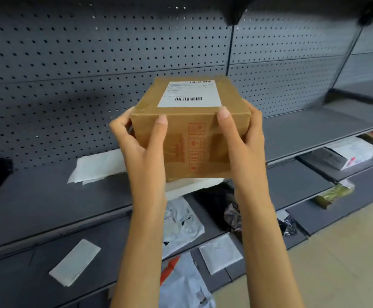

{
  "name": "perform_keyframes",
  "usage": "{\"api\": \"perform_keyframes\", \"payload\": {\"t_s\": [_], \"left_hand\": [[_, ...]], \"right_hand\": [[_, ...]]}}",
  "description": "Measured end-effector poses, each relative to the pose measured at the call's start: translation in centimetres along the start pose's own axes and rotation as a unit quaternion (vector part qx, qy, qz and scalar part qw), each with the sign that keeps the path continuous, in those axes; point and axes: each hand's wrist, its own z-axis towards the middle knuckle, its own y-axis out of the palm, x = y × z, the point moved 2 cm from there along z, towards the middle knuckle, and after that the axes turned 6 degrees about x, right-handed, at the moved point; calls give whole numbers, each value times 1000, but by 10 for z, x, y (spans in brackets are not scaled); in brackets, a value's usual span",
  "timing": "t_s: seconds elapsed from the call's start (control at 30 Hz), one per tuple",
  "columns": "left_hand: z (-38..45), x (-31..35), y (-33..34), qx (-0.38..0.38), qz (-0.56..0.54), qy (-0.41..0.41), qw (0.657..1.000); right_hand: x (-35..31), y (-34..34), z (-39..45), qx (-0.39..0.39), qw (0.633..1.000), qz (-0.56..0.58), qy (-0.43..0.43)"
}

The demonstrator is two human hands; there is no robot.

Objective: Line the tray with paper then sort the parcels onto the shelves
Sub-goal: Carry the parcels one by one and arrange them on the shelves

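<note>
A brown cardboard parcel (192,121) with a white barcode label on top and red handling marks on its near side is held up in front of the grey shelves. My left hand (141,147) grips its left side, thumb on the near face. My right hand (245,143) grips its right side the same way. The parcel hangs above the grey middle shelf (47,201), where white paper sheets (96,166) lie just left of it. A white flat piece (194,185) shows right under the parcel.
The lower shelf (19,274) carries a folded white paper (74,262), white and grey mailer bags (181,221), a padded envelope (221,253) and a dark crumpled bag (232,210). More parcels (347,155) lie at right. A perforated back panel (92,63) stands behind. Beige floor (336,263) at right.
</note>
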Motion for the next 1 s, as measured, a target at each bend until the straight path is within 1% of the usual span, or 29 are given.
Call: {"api": "perform_keyframes", "payload": {"t_s": [0.27, 0.47, 0.67, 0.83, 1.0], "left_hand": [[-64, -31, 110, -37, -21, -40, 998], [-97, -57, 176, -94, -35, -78, 992], [-119, -94, 247, -153, -64, -124, 978], [-115, -129, 308, -163, -84, -151, 971], [-81, -164, 374, -156, -93, -158, 970]], "right_hand": [[13, -111, 37, 90, 996, -10, 22], [24, -181, 64, 163, 986, -23, 26], [44, -243, 99, 218, 974, -62, 24], [60, -274, 152, 241, 966, -85, 21], [76, -291, 233, 237, 966, -99, 28]]}}
